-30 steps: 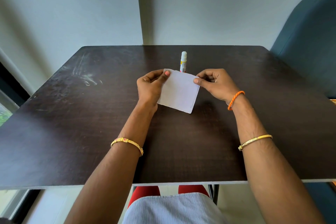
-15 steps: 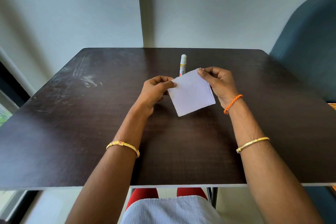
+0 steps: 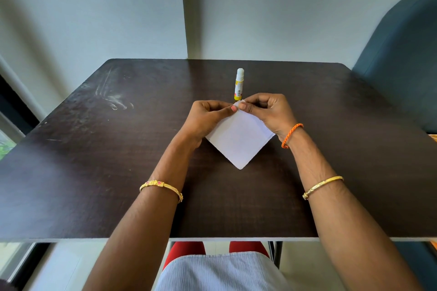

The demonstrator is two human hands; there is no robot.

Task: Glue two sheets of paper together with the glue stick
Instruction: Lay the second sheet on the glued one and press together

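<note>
Frame centre: left hand point(image 3: 208, 118) and right hand point(image 3: 267, 111) pinch paper sheets point(image 3: 240, 142) at top corner, apparently separating; glue stick point(image 3: 239, 84) capped, needed next.

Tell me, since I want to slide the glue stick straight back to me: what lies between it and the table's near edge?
In the head view, the white paper, pinched by both hands, then bare table.

Paper point(image 3: 240, 140) upper edges hidden under left hand point(image 3: 204, 120) and right hand point(image 3: 267, 112); sheet count unclear. Glue stick point(image 3: 239, 84) label too small to read. Surface point(image 3: 94, 172) side corners cut off by frame.
</note>
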